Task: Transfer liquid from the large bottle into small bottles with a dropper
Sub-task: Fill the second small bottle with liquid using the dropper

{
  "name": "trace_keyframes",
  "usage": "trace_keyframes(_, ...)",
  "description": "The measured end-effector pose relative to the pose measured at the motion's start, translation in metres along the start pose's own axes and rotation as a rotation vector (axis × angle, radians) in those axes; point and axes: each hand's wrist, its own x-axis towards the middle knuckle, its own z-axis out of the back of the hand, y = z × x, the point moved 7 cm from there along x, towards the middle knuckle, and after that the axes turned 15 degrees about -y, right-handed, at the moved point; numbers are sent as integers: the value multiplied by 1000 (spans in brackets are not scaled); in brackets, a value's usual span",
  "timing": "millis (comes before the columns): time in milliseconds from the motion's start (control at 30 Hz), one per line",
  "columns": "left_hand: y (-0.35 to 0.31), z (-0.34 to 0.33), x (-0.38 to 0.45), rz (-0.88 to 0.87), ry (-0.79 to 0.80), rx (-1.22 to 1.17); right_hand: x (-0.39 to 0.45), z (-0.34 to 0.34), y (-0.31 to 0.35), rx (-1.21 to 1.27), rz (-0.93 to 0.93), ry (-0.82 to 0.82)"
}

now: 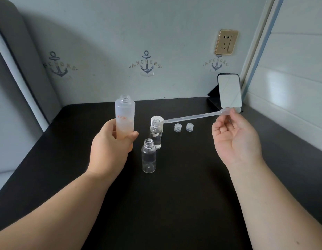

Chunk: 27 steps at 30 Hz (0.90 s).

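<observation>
Dropper (196, 116) pinched at its bulb by the right hand (235, 136), thumb and fingertips closed on it, palm up, other fingers loose. Stem runs left and slightly down from the grip; tip sits at the mouth of the far small bottle (155, 134), which holds clear liquid to roughly mid-height. Near small bottle (148, 156), just in front of it, is uncapped and looks empty. Left hand (109, 143) is wrapped around the lower half of the large bottle (124, 117), frosted, uncapped, upright, raised left of the small bottles. White cap (156, 118) behind the far bottle; two small caps (183, 127) below the stem. Black table (174, 195) open toward the camera; mirror (229, 91) behind the grip, wall close right.
</observation>
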Motion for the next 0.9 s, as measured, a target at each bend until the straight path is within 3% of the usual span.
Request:
trace_keyframes(333,1,-7,-2,49,85,-57,-1,-6,-5,-72,-3,63)
trace_keyframes(433,-2,10,-4,34,-41,-179,-1,-6,-5,-99,4,82)
trace_keyframes(500,-9,29,-4,-57,-178,-197,-1,-6,-5,-113,15,87)
trace_keyframes(567,-18,38,-9,-155,-190,-232,-1,-6,-5,-124,22,91)
trace_keyframes(667,-27,23,-22,-229,31,-244,-1,-7,-4,-126,20,99)
trace_keyframes(800,-27,-7,-37,-272,389,-83,-2,-7,-3,-130,23,97)
trace_keyframes(900,-20,-19,-41,-268,517,43,-2,-7,-2,-136,33,95)
